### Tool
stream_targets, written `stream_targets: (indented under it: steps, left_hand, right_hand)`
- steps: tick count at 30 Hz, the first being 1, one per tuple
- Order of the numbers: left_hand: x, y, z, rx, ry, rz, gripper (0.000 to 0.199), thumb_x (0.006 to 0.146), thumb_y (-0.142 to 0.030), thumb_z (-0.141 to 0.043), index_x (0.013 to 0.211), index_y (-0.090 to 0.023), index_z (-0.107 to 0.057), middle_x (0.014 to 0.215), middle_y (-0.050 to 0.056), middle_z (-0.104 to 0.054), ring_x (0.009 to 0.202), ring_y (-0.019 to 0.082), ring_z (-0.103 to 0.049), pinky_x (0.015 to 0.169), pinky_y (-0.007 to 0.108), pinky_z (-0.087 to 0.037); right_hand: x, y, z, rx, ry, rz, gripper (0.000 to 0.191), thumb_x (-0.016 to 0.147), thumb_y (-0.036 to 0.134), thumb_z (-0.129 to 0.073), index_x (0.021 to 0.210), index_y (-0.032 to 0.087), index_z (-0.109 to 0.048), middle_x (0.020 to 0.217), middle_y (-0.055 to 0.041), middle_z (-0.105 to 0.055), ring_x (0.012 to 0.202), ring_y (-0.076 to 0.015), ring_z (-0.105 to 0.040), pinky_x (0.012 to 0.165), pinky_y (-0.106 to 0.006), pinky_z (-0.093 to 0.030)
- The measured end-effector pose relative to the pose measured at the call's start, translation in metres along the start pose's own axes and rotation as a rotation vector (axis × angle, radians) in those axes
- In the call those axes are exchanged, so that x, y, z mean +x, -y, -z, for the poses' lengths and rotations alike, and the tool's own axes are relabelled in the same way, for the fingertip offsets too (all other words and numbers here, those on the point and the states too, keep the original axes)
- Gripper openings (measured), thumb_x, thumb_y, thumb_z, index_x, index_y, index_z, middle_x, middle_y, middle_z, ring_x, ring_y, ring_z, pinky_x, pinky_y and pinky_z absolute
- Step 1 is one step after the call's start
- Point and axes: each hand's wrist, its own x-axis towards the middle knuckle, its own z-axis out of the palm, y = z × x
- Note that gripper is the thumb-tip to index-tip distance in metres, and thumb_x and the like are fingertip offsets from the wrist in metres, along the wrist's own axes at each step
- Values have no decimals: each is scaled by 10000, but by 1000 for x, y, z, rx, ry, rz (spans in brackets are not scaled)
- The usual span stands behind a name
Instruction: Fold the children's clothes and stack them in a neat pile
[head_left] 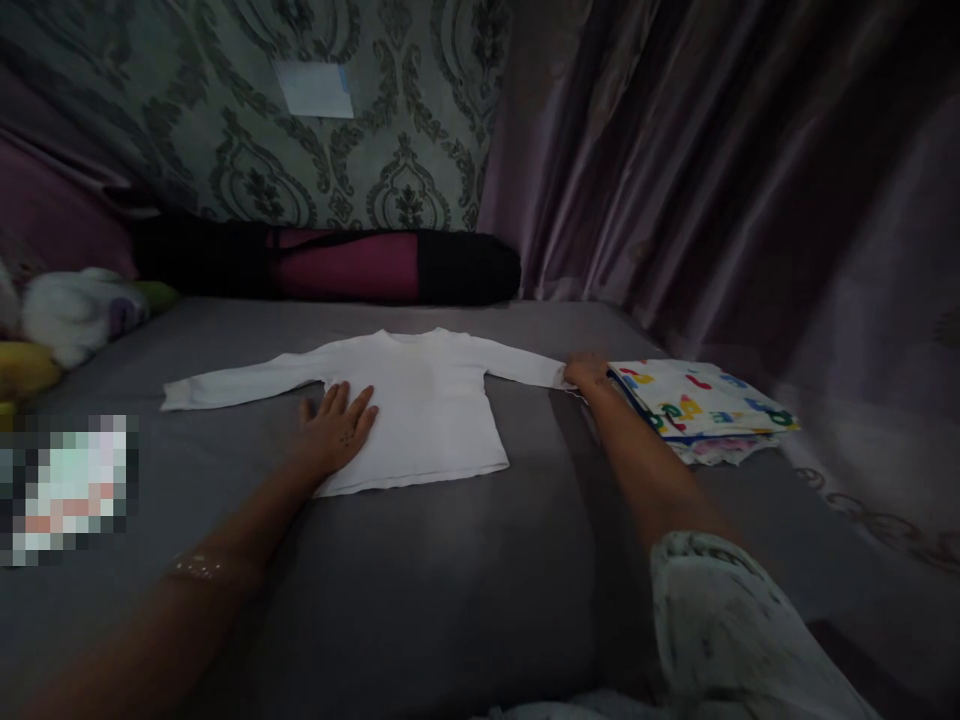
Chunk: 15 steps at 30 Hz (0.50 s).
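A small white long-sleeved shirt (420, 410) lies flat on a grey bed sheet (450, 580), its neckline away from me and both sleeves spread sideways. My left hand (339, 428) rests open on the left side of the shirt's body, fingers stretched out. At the cuff of the right sleeve is my right hand (586, 372), its fingers closed on the cuff. The fingertips of that hand are partly hidden and dim.
Right of the shirt lies a stack of folded clothes (705, 400), the top one white with coloured letters. A black and pink rolled bag (345, 265) lies along the wall. Soft toys (75, 310) sit at the left; purple curtains (585, 150) hang at the right.
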Motion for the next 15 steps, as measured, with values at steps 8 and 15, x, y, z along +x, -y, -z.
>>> stream_targets:
  steps: [8,15]
  left_hand:
    - [0,1,-2,-8,-24,-1,590,998,-486,-162,1514,-236,-303,1565,188,-271,1455,338,-218,1096,653,-182]
    - [-2,-3,0,7,-31,0,587,1002,-478,-148,1514,-236,-304,1562,191,-277,1455,337,-221,1097,653,-180]
  right_hand:
    - [-6,3,7,62,-25,-97,434,826,145,-557,1253,97,-626,1281,-217,-600,1253,-302,-515,963,-375,-431]
    - [1,13,20,247,11,-108,355,853,335,-547,1135,172,-688,1104,-117,-705,950,-209,-676,746,-262,-492]
